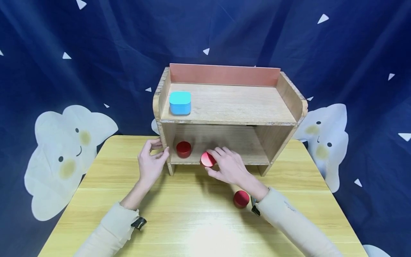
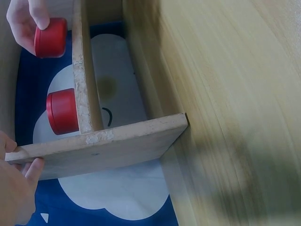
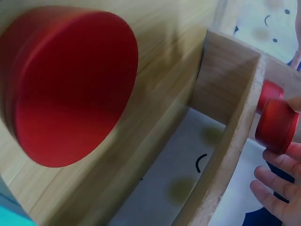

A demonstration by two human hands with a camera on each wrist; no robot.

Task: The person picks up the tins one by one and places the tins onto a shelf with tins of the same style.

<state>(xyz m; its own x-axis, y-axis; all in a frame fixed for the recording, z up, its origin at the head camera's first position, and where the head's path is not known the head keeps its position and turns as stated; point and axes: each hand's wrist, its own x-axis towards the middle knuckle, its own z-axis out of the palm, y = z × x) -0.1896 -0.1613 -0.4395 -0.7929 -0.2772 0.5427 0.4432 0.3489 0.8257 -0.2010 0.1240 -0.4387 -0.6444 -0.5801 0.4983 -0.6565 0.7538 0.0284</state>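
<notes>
A small round red tin (image 1: 208,159) is pinched between the thumb and fingers of my right hand (image 1: 228,166), at the front edge of the shelf's lower board (image 1: 224,150). Just left of it, a second red tin (image 1: 183,149) stands on that board near the left side panel. My left hand (image 1: 152,160) grips the front edge of the left panel (image 2: 99,150), thumb on one face and fingers on the other. A third red tin (image 1: 241,199) stands on the table below my right forearm and looms large in the right wrist view.
On the wooden shelf's top board (image 1: 234,103), at the left, sits a blue box with a turquoise lid (image 1: 180,103). The shelf stands at the back of the wooden table (image 1: 179,207). Behind hangs a dark blue curtain (image 1: 128,53) with clouds. Something turquoise shows at the right wrist view's lower left corner.
</notes>
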